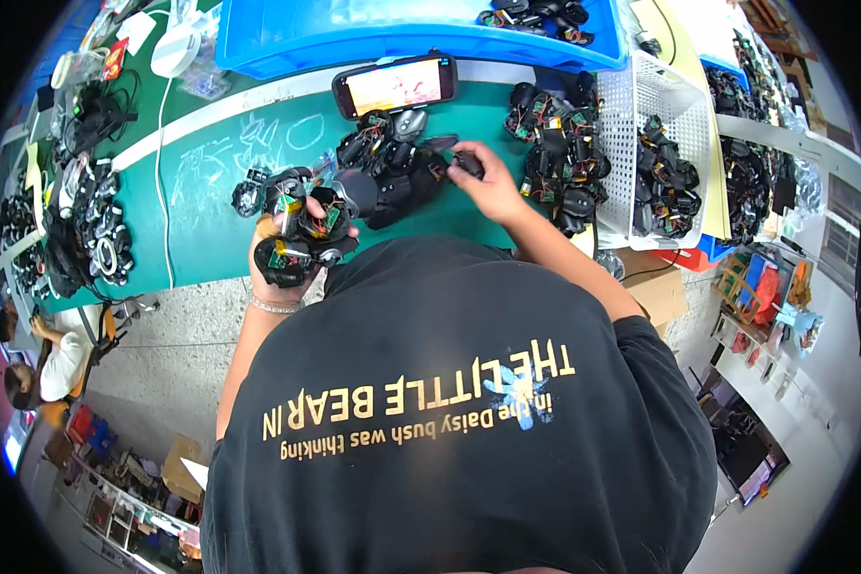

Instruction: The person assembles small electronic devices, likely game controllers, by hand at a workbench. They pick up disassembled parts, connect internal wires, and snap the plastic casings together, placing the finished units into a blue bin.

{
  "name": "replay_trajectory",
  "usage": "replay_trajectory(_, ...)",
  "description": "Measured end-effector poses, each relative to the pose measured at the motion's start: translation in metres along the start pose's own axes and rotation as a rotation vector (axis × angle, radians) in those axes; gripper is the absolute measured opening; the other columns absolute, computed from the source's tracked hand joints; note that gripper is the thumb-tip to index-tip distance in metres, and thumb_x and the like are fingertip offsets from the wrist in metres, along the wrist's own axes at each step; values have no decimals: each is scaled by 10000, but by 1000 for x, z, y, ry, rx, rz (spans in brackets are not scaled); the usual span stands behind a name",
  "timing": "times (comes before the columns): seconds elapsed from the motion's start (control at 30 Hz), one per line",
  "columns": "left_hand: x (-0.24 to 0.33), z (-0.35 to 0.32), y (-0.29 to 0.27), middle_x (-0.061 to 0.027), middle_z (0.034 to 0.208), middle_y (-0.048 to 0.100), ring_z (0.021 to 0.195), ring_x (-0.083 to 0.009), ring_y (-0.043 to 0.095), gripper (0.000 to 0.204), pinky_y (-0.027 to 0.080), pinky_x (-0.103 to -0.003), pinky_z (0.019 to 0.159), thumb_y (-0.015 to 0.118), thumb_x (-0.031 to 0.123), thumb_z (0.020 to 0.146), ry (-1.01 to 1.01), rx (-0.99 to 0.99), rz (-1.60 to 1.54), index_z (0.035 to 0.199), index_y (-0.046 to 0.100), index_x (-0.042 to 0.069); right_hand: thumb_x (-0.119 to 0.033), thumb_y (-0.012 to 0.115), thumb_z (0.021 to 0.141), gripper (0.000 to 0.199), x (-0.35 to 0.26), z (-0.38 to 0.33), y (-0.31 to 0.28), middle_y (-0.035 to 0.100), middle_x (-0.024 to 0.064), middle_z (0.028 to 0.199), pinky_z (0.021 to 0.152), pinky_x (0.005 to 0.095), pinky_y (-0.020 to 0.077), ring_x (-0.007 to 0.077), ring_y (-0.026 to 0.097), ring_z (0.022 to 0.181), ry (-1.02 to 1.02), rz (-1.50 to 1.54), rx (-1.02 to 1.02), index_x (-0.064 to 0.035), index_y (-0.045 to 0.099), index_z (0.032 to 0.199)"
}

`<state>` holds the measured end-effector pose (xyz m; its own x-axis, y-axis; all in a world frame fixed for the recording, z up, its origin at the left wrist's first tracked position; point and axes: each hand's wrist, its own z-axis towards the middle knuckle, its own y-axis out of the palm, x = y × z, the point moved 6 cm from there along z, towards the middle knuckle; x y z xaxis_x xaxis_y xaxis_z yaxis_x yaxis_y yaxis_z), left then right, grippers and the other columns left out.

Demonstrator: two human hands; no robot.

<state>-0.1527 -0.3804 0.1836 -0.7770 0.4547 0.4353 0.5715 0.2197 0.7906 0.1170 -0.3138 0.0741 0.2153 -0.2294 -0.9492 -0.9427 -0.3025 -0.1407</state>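
Note:
My left hand (295, 293), wearing a bracelet, is closed around several black plastic casings (331, 212) with green circuit boards and coloured wires showing. One round casing (282, 264) rests in the palm; the fingers curl between the others. Further right, my right hand (495, 187) pinches a small dark rounded part (468, 165) between thumb and fingers. Between the hands lies a pile of similar black casings (407, 177), some with wires showing. The right hand is at the right edge of this pile. The exact kind of these parts is hard to make out.
A phone (395, 87) with a lit screen leans before a blue bin (421, 43). More wired casings (560, 153) lie to the right, beside a white perforated basket (622, 143) holding others. A white cable (165, 182) crosses the green tabletop (206, 206). Another person (57, 364) sits at far left.

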Motion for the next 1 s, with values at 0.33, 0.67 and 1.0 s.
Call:
replay_trajectory(0.33,-18,7,1,-233,976,621,902,-394,646,401,531,-441,829,539,349,825,-94,-31,18,989,562,-16,-300,375,998,312,-150,-17,3,647,175,969,611,275,432,185,617,687,129,659,-421,-55,499,1145)
replay_trajectory(0.67,-34,19,2,-168,970,636,909,-376,649,403,534,-432,833,545,309,834,-188,31,39,1039,575,-36,-388,284,1014,422,-200,-32,25,621,179,837,605,299,425,208,570,613,224,959,-611,-47,487,1156)
replay_trajectory(1.0,-41,43,18,-139,963,618,909,-341,633,421,511,-553,870,521,244,861,-125,-91,-119,1196,492,-10,-380,267,1015,404,-202,-27,9,606,133,746,592,292,387,187,511,529,285,881,-369,-74,485,1164)
